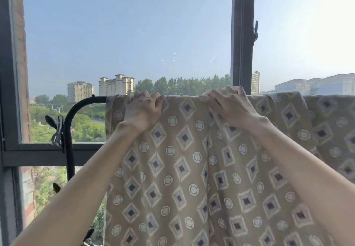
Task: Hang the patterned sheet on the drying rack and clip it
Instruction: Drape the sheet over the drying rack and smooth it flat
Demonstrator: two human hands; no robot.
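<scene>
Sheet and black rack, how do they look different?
The sheet is beige with diamonds and circles; the rack is plain black. The sheet hangs in soft folds; the rack is a thin bar curving down at its left. No clip shows on the sheet; a clip sits on the rack's post. Both are by the window.

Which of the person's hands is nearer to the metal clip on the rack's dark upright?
Left. The left hand grips the sheet at its top edge, up and right of the clip; the right hand grips the same edge farther right, beyond the left hand.
</scene>
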